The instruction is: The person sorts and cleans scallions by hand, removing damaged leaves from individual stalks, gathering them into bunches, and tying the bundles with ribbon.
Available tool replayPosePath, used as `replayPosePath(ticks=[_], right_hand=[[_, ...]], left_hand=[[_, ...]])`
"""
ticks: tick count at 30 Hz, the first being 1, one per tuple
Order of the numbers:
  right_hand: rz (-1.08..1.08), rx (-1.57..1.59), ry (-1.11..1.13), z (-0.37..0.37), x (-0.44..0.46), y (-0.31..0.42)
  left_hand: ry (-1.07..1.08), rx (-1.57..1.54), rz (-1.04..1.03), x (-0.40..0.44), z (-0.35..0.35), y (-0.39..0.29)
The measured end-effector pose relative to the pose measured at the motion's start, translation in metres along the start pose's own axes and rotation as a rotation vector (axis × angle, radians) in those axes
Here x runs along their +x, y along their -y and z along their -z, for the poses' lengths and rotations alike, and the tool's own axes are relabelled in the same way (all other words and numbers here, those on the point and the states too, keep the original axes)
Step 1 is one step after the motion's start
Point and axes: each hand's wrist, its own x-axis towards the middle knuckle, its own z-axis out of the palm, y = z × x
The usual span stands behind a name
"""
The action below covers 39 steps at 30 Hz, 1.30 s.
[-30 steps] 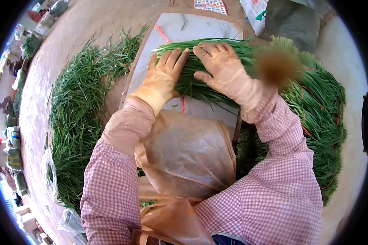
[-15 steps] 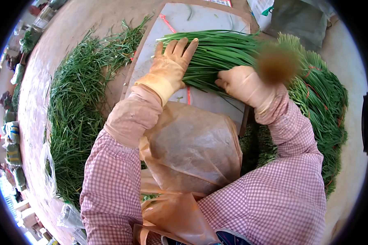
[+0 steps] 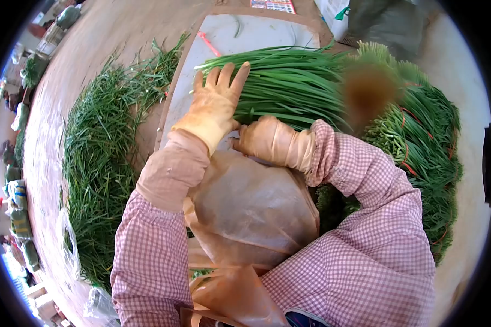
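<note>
A bunch of long green garlic chives point(image 3: 294, 76) lies across a pale board point(image 3: 256, 32), its whitish cut ends to the left. My left hand point(image 3: 215, 101), in a yellowish rubber glove, rests over the cut-end side with fingers spread. Close by, at the bunch's near edge, is my right hand point(image 3: 267, 139), also gloved, with its fingers curled together. Whatever those fingers hold is hidden. One end of a pink-red tie strip point(image 3: 208, 43) sticks out beyond the bunch on the far side; its near end is out of sight.
Loose green leaves point(image 3: 98, 147) are heaped on the floor at left. Tied bundles of chives point(image 3: 428, 125) are stacked at right. A brownish plastic apron point(image 3: 251, 207) covers my lap before the board. A dark grey sack point(image 3: 387, 27) stands at the back right.
My right hand has moved left along the bunch's near edge, toward my left hand, where the strip's near end showed. My left hand stays spread on the chives. The view has shifted slightly.
</note>
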Motion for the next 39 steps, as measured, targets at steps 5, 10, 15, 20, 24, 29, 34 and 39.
replayPosePath(ticks=[5, 10, 15, 20, 24, 29, 34, 39], right_hand=[[0.056, -0.031, -0.026, -0.003, 0.002, -0.01], [-0.091, 0.179, 0.019, 0.011, -0.004, -0.022], [-0.31, 1.045, -0.052, 0.03, -0.039, -0.027], [-0.792, 1.461, -0.306, 0.066, -0.03, -0.025], [-0.673, 1.194, -0.5, 0.06, 0.006, -0.046], [-0.499, 0.731, -0.41, 0.064, 0.032, -0.059], [-0.452, 0.473, -0.373, 0.058, 0.056, -0.134], [-0.455, 0.094, -0.205, -0.009, 0.074, -0.17]], left_hand=[[-0.021, -0.014, 0.016, 0.0, 0.001, -0.003], [0.065, 0.091, 0.05, -0.001, 0.0, -0.007], [0.077, 0.151, 0.071, 0.0, -0.008, -0.01], [0.008, 0.13, 0.047, -0.007, -0.005, -0.013], [-0.139, -0.234, 0.044, -0.015, -0.004, -0.007], [-0.399, -0.384, 0.195, -0.01, -0.023, -0.013], [-0.532, -0.34, 0.192, -0.005, -0.025, -0.02], [-0.558, -0.296, 0.167, -0.007, -0.028, -0.015]])
